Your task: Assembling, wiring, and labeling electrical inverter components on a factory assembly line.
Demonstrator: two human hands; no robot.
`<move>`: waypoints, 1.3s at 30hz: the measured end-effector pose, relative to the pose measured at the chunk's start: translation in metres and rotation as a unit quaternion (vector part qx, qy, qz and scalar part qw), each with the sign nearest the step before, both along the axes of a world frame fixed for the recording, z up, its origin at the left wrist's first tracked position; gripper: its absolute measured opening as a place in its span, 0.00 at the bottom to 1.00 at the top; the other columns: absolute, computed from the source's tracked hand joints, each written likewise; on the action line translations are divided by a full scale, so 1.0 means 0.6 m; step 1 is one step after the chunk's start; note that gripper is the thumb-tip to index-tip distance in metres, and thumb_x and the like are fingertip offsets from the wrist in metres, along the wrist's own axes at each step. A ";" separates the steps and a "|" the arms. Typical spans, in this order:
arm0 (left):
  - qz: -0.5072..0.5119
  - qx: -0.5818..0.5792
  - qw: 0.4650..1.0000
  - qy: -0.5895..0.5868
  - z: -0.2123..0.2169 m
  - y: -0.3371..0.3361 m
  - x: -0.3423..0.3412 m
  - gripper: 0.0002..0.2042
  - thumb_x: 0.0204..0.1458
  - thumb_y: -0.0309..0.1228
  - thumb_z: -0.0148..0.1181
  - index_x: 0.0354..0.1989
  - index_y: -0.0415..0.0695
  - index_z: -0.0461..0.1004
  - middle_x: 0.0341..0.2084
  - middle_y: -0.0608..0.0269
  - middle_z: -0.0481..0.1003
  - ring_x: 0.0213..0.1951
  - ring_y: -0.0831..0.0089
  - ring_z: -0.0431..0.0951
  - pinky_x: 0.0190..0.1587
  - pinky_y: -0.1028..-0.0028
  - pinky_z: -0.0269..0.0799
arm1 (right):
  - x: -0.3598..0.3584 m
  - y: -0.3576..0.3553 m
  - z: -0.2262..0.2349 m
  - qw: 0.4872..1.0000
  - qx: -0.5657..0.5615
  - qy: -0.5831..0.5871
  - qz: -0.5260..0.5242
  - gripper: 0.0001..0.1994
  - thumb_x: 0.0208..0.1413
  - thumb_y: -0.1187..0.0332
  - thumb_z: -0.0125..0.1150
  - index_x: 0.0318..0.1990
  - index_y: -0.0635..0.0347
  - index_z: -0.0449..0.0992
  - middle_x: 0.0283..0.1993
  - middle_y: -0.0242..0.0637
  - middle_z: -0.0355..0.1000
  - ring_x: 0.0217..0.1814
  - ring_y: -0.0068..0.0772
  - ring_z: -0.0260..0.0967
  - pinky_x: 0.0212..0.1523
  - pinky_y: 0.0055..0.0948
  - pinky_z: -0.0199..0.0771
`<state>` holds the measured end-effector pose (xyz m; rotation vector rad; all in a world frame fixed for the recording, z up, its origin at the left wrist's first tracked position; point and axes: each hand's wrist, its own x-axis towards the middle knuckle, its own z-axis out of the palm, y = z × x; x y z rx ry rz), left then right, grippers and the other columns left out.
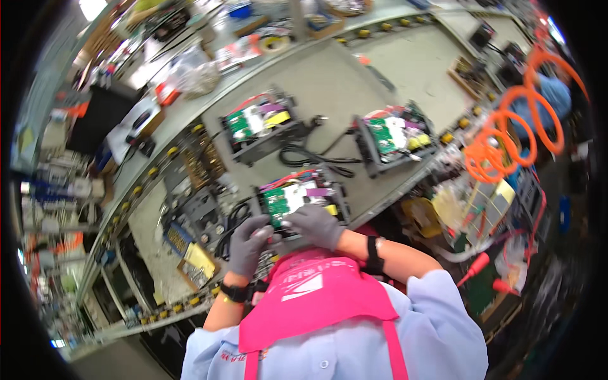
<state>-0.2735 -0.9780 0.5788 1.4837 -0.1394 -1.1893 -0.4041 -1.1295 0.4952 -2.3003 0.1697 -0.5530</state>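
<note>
In front of me on the work surface is an open black electronics unit [297,199] with a green circuit board, white and purple parts, a yellow block and red wires. My left hand [247,246], in a grey glove with bare-looking fingertips, is at its near left corner, fingers curled together. My right hand [318,227], gloved as well, reaches over the unit's near edge with thumb and fingers pinched near the board. What either hand pinches is too small to make out. Two similar units stand farther off, one at the far left [259,123] and one at the right [396,136].
A black cable [316,158] lies coiled between the units. Left are a box of brass-coloured screws [204,158], dark metal parts [201,212] and a yellow-topped tray [199,259]. An orange coiled hose [500,142] hangs at right, near a person in blue [552,101]. Red-handled tools [474,268] lie right.
</note>
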 end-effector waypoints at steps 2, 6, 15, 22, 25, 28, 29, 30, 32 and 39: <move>-0.010 -0.035 0.998 -0.057 -0.024 0.005 0.010 0.13 0.52 0.25 0.55 0.46 0.36 0.68 0.31 0.61 0.71 0.33 0.72 0.77 0.38 0.73 0.76 | 0.002 -0.001 0.021 0.999 0.051 -0.002 0.012 0.13 0.46 0.66 0.63 0.41 0.54 0.74 0.30 0.38 0.71 0.33 0.41 0.69 0.35 0.37 0.70; 0.012 -0.051 0.998 0.047 -0.027 0.008 0.024 0.14 0.53 0.23 0.53 0.48 0.35 0.69 0.33 0.61 0.72 0.37 0.72 0.77 0.40 0.73 0.77 | 0.004 -0.006 0.028 0.997 0.051 0.026 0.042 0.12 0.46 0.67 0.62 0.40 0.55 0.75 0.31 0.37 0.72 0.36 0.41 0.70 0.36 0.37 0.71; -0.048 -0.024 0.998 0.016 -0.039 0.011 0.042 0.13 0.54 0.25 0.56 0.48 0.36 0.71 0.36 0.60 0.75 0.33 0.77 0.77 0.37 0.78 0.77 | 0.021 -0.002 0.034 0.998 0.010 0.052 0.033 0.09 0.48 0.71 0.60 0.39 0.57 0.74 0.35 0.35 0.73 0.39 0.39 0.72 0.38 0.35 0.71; -0.079 -0.008 0.997 -0.003 -0.044 0.008 0.041 0.12 0.56 0.26 0.52 0.47 0.36 0.73 0.32 0.60 0.76 0.29 0.77 0.78 0.35 0.78 0.76 | 0.022 -0.002 0.034 0.999 0.016 0.035 0.026 0.09 0.47 0.69 0.61 0.38 0.56 0.74 0.33 0.36 0.71 0.37 0.40 0.70 0.36 0.36 0.71; -0.074 0.007 0.997 0.013 -0.041 0.005 0.041 0.12 0.57 0.26 0.51 0.47 0.37 0.73 0.31 0.61 0.76 0.29 0.78 0.77 0.35 0.79 0.76 | 0.019 -0.004 0.031 0.999 0.017 0.038 0.033 0.09 0.47 0.68 0.60 0.38 0.56 0.74 0.33 0.37 0.71 0.37 0.40 0.70 0.36 0.36 0.71; -0.076 0.017 0.997 -0.001 -0.038 0.001 0.038 0.12 0.58 0.27 0.50 0.47 0.38 0.73 0.30 0.61 0.76 0.29 0.78 0.77 0.35 0.78 0.76 | 0.016 -0.006 0.032 0.998 0.014 0.049 0.034 0.10 0.48 0.70 0.60 0.40 0.56 0.74 0.35 0.37 0.71 0.37 0.41 0.71 0.36 0.36 0.72; -0.077 0.019 0.997 -0.003 -0.038 -0.001 0.037 0.12 0.58 0.27 0.50 0.47 0.38 0.73 0.30 0.61 0.76 0.29 0.78 0.77 0.35 0.78 0.76 | 0.015 -0.008 0.031 0.998 0.015 0.045 0.034 0.10 0.48 0.69 0.60 0.40 0.56 0.74 0.35 0.37 0.71 0.37 0.41 0.71 0.36 0.36 0.72; -0.076 0.016 0.997 -0.009 -0.041 0.002 0.038 0.12 0.58 0.28 0.51 0.47 0.38 0.73 0.30 0.62 0.76 0.29 0.78 0.77 0.35 0.78 0.76 | 0.018 -0.006 0.032 0.998 0.011 0.044 0.036 0.10 0.48 0.69 0.60 0.40 0.56 0.74 0.35 0.37 0.71 0.37 0.41 0.71 0.36 0.36 0.72; -0.073 0.011 0.997 -0.013 -0.045 0.007 0.040 0.12 0.58 0.28 0.51 0.47 0.37 0.73 0.30 0.62 0.76 0.29 0.78 0.77 0.34 0.78 0.76 | 0.022 -0.003 0.032 0.998 0.004 0.050 0.040 0.10 0.49 0.69 0.59 0.40 0.56 0.74 0.35 0.37 0.71 0.37 0.41 0.71 0.36 0.36 0.72; -0.054 0.002 0.998 -0.023 -0.040 0.001 0.035 0.12 0.57 0.29 0.52 0.46 0.37 0.74 0.30 0.60 0.76 0.29 0.77 0.77 0.34 0.77 0.78 | 0.019 -0.006 0.029 0.998 0.007 0.050 0.041 0.09 0.49 0.68 0.59 0.39 0.55 0.75 0.34 0.37 0.71 0.37 0.41 0.71 0.36 0.36 0.72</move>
